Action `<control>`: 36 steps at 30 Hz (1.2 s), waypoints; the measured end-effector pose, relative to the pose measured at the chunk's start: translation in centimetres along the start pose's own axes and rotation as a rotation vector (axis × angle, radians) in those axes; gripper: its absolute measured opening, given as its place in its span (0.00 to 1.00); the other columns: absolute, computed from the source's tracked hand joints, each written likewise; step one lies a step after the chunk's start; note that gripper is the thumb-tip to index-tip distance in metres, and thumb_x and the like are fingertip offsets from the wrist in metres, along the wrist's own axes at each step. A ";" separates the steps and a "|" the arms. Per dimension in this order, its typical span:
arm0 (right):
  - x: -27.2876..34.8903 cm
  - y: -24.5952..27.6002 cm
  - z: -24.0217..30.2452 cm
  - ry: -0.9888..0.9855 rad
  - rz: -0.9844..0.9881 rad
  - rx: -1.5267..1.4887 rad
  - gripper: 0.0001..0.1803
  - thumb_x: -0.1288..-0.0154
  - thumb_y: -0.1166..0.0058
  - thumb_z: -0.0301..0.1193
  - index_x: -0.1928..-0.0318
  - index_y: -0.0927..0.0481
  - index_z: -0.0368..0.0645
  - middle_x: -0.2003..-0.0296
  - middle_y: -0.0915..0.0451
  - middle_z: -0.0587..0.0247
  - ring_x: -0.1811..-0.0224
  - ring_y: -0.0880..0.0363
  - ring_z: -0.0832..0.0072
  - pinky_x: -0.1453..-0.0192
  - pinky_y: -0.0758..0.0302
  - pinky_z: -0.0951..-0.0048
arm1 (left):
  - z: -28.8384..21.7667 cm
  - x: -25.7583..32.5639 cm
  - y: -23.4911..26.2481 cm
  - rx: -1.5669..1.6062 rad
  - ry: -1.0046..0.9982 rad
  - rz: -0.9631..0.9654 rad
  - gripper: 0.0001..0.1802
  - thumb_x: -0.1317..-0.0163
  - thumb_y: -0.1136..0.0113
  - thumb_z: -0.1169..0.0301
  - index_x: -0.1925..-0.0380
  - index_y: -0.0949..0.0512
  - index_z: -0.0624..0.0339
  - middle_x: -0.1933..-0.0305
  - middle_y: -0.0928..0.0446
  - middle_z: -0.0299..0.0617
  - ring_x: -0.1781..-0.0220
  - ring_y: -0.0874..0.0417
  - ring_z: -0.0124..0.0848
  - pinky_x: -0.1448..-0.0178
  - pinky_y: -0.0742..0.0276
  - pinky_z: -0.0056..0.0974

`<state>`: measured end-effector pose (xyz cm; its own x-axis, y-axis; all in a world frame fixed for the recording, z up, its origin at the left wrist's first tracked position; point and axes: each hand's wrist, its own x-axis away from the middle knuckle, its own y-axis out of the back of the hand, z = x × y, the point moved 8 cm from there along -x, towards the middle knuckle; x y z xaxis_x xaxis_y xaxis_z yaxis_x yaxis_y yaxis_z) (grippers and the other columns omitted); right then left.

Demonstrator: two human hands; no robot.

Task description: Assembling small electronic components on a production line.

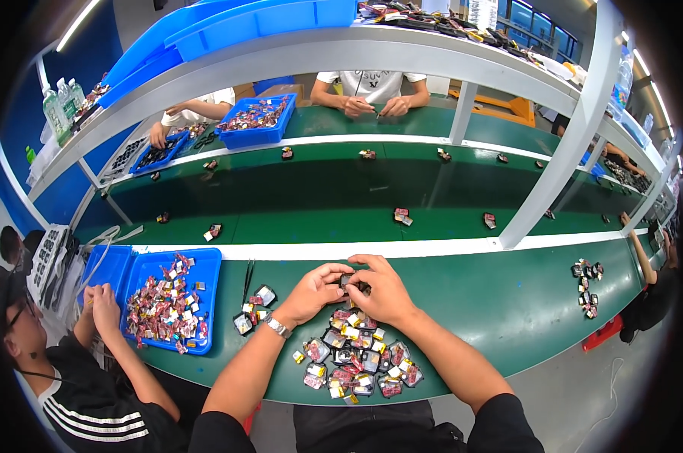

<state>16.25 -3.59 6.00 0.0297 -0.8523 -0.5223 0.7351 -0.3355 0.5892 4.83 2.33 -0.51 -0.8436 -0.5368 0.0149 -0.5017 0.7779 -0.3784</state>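
Note:
My left hand [313, 292] and my right hand [381, 293] meet over the green bench, fingers bent and pinching. Between their fingertips is a small dark electronic unit [346, 281], largely covered by the fingers. Right below my hands a pile of small electronic units [349, 359] lies near the bench edge; they show black casings, silver-and-yellow blocks and dark red parts. Beside my left wrist lie a few more black-cased units [243, 323]. Black tweezers [248, 281] rest just behind those.
A blue bin [215, 294] of loose red, white and yellow parts stands on the left, next to a seated co-worker [77, 377]. Past a white rail [319, 250], spaced-out units lie on a green belt [304, 226]. A shelf post [553, 143] rises at right. More units [585, 287] sit far right.

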 end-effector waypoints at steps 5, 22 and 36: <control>0.2 -0.2 -1.1 -0.094 0.078 -0.129 0.06 0.45 0.40 0.30 0.69 0.17 0.42 0.45 0.23 0.56 0.41 0.27 0.58 0.36 0.30 0.61 | 0.3 -0.1 0.0 -0.011 0.029 -0.037 0.21 0.31 0.45 0.75 0.40 0.33 0.61 0.44 0.25 0.40 0.44 0.21 0.28 0.40 0.21 0.36; 0.6 -0.3 0.1 -0.053 0.021 -0.074 0.06 0.43 0.36 0.28 0.63 0.14 0.44 0.47 0.22 0.58 0.42 0.26 0.59 0.42 0.25 0.64 | 0.1 -0.1 0.2 0.078 -0.016 -0.062 0.15 0.29 0.48 0.73 0.44 0.32 0.59 0.43 0.25 0.42 0.44 0.21 0.29 0.42 0.21 0.35; 0.9 -2.5 -3.8 -0.324 0.205 -0.821 0.08 0.33 0.41 0.26 0.56 0.16 0.39 0.40 0.28 0.58 0.46 0.22 0.73 0.42 0.24 0.73 | -0.8 0.1 -0.3 -0.022 -0.106 -0.118 0.10 0.32 0.45 0.77 0.51 0.29 0.59 0.50 0.24 0.39 0.47 0.20 0.30 0.43 0.18 0.39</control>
<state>17.06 -1.97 1.72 0.1125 -0.9766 -0.1832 0.9919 0.1214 -0.0384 4.70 2.30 0.38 -0.7540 -0.6557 -0.0401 -0.6014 0.7136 -0.3593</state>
